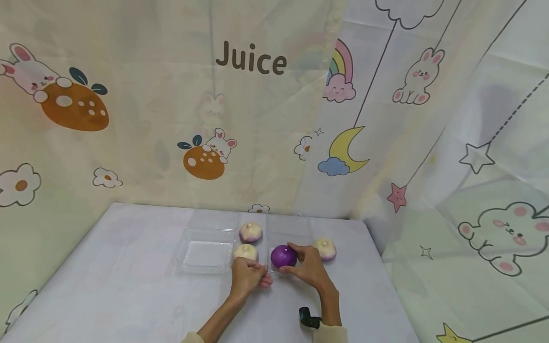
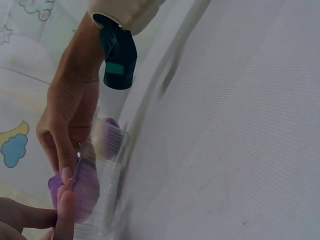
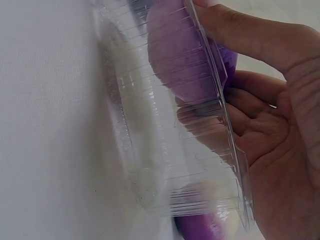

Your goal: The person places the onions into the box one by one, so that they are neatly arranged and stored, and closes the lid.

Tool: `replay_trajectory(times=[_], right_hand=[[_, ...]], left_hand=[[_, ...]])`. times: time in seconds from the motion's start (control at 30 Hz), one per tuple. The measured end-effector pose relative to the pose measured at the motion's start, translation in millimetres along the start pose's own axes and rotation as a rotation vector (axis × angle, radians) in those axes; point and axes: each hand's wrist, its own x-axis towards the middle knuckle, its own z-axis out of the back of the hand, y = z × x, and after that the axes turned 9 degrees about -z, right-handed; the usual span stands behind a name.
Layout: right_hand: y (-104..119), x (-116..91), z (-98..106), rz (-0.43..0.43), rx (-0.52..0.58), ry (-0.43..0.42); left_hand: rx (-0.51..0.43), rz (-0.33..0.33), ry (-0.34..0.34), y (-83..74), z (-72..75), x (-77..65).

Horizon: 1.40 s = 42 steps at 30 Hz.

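Observation:
My right hand (image 1: 310,267) grips a round purple onion-like ball (image 1: 283,257) between thumb and fingers. The ball is in or just above a clear plastic box (image 3: 155,130) with a raised lid. At that box's near-left edge, my left hand (image 1: 249,277) seems to pinch the rim with thumb and fingertips. Just beyond the left hand stands a cream bulb (image 1: 246,252), partly hidden by it. Behind it is another cream bulb (image 1: 250,232) with a purple base. A third bulb (image 1: 326,249) rests right of the box, beside my right hand.
To the left lies a second clear plastic box (image 1: 206,255), its lid open toward the back. Both boxes are on a white table (image 1: 128,286). Printed cloth (image 1: 150,95) hangs behind and beside it. A dark wrist device (image 1: 309,318) is near the right forearm.

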Motion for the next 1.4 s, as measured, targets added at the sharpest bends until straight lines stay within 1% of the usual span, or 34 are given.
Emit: replay_trajectory(times=[0.23,0.5,0.67,0.87,1.17,1.4], right_hand=[[2.0,2.4,-1.5,0.024,-0.025,0.012],[8.2,5.4,-2.5,0.008,-0.088,0.029],[11.3,6.9,-1.8,0.002,-0.102,0.065],[14.0,9.6,-0.9,0.004,-0.121,0.078],[9.1,11.8,-0.8,0.001,-0.116,0.107],[4.9,14.1,0.4,0.008,-0.076,0.144]], left_hand=[[-0.003,0.01,0.001,-1.2,0.7,0.4],[-0.01,0.007,0.014,-0.6,1.0,1.9],[-0.003,0.004,0.017,-1.6,2.7,1.7],[-0.003,0.011,0.022,-0.4,4.0,3.6],[-0.022,0.012,0.027,-0.4,3.0,1.5],[-0.027,0.011,0.025,-1.5,2.4,1.1]])
